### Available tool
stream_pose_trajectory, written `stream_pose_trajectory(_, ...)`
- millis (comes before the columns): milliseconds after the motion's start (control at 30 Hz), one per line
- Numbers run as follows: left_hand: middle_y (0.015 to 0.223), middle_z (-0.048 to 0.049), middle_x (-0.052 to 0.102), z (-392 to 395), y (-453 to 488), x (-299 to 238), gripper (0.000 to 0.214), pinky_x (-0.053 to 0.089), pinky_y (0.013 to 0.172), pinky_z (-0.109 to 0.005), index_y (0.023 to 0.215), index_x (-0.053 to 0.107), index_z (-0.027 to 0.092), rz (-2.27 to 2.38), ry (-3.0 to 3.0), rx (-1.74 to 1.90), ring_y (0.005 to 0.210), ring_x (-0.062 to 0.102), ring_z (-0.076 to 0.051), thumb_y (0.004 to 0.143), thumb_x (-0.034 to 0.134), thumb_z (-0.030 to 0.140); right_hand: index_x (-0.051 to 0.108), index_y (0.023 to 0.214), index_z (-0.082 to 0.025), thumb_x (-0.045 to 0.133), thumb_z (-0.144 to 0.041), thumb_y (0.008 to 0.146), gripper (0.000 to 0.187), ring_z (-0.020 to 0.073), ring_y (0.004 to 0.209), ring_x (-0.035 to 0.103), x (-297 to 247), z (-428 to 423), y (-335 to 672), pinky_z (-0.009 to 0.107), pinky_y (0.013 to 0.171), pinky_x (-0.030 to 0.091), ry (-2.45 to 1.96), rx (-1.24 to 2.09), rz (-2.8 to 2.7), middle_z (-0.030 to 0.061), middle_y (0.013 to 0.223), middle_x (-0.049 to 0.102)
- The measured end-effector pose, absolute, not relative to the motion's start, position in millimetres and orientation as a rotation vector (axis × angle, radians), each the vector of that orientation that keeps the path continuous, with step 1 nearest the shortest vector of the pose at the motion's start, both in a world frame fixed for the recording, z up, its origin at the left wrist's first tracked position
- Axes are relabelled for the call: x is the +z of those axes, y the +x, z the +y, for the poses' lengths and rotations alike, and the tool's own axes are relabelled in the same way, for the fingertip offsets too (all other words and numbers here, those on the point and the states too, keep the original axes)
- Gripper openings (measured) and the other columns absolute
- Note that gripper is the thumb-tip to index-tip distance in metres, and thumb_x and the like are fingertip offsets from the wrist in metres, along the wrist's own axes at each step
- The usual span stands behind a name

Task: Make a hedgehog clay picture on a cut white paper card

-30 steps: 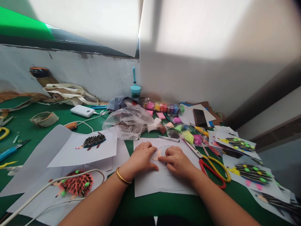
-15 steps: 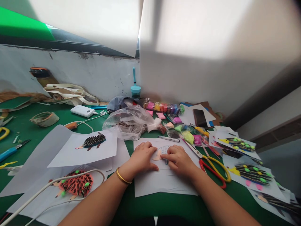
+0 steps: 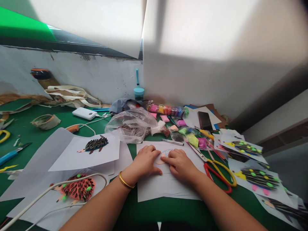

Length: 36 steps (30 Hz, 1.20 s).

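Fingers of the right hand (image 3: 181, 163) are reaching to the centre of the frame, where the index fingertip is touching a small, flat, peach-coloured piece (image 3: 159, 161). This piece is lying on a white paper sheet (image 3: 166, 189), at the left part of a rounded drawing with pale blue marks (image 3: 167, 152). The other right fingers are bending under the palm, and I cannot tell whether they are enclosing anything. The left hand (image 3: 145, 162) is lying on the same sheet just beside the piece, its thumb and index finger standing apart and gripping nothing visible. A gold-coloured bracelet (image 3: 123, 182) is circling the left wrist.

Above the hands, a slim grey-and-white pen (image 3: 172, 141) is lying near the upper edge of the sheet. To the right of centre, scissors with red and yellow handles (image 3: 204, 158) are lying opened on the green bench (image 3: 154, 208). Behind the sheet, a transparent plastic bag (image 3: 131, 123) is resting. At the left of the frame, a dark, spiny hedgehog figure (image 3: 96, 143) is showing on white paper, and at the lower left, a white cable (image 3: 97, 174) is crossing a red hedgehog figure (image 3: 80, 189).
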<state>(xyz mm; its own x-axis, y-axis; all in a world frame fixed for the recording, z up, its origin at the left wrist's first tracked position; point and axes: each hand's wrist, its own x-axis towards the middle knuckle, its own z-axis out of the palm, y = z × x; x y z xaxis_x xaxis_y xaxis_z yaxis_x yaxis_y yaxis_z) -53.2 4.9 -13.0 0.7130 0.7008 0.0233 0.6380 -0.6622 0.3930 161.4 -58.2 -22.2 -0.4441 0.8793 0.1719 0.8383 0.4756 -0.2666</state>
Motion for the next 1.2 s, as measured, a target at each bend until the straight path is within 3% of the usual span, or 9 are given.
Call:
stream_pose_trajectory(500,0.118,-0.0078,0.057,5.1,-53.6,-13.7,0.083,0.045,0.094,-0.043,0.123,0.06,0.027,1.048,2.544,0.244,0.109,0.052,-0.031,0.051,0.087,0.058,0.066,0.118,-0.028,0.057,-0.014,0.081,0.04,0.0218,0.09,0.047,-22.0,-58.7,155.2,0.036,0.082,0.029,-1.476,0.127,-2.481,0.005,0.093,0.059)
stream_pose_trajectory(1200,0.117,-0.0078,0.057,4.1,-53.3,-10.7,0.084,0.045,0.094,-0.043,0.124,0.06,0.027,1.056,2.542,0.234,0.108,0.052,-0.031,0.051,0.088,0.056,0.065,0.122,-0.024,0.055,-0.01,0.08,0.045,0.0223,0.091,0.048,-28.9,-53.7,155.8,0.037,0.083,0.031,-1.542,0.146,-2.418,0.0055,0.092,0.06)
